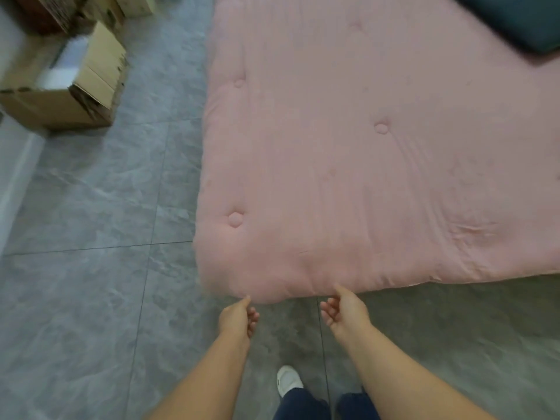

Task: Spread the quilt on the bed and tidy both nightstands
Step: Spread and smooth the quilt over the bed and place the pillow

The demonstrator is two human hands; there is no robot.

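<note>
Grey tile floor [91, 298], pink quilt [363, 162] spread flat, left hand [238, 318] and right hand [344, 310] each pinching quilt's near edge, open box [69, 86] left of quilt, contents blurred, dark cushion [515, 22] on quilt's far corner

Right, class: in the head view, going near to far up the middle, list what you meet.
White shoe → hands, left hand and right hand → pink quilt → dark pillow at the far right corner.
</note>
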